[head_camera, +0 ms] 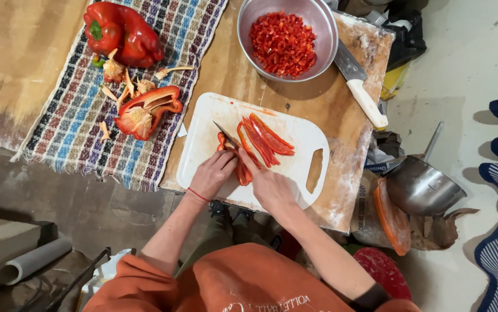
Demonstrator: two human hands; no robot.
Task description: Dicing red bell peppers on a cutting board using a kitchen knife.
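The pepper strips (265, 136) lie on the white board (202, 115), a small fan of red slices whose long axis runs on a slant from the near left to the far right, toward the board's handle slot. They sit just beyond the fingertips of both hands. A few more slices are tucked between the hands, partly hidden.

The right hand (269, 186) is the nearer one. Its fingers (247, 160) are stretched forward and closed together, pressing on the near ends of the slices. The left hand (211, 174) is curled just beside it, fingers folded in. A dark knife (226, 135) pokes out past its knuckles, tip pointing away and to the left. It looks held in that hand, though the handle is covered, so I cannot be sure.

Beyond the board on the wooden surface (226, 63) stands a steel bowl (244, 34) of diced pepper. A second knife (364, 101), white-handled, lies beside it to the right, well clear of the hands.

To the left a checked cloth (70, 127) carries a cut half pepper (145, 112) close to the board's edge, seed scraps (116, 74) and whole peppers (123, 33) farther off. Down on the floor at the right sit a metal pot (422, 188) and an orange lid (390, 218). Nothing lies between hands and slices.
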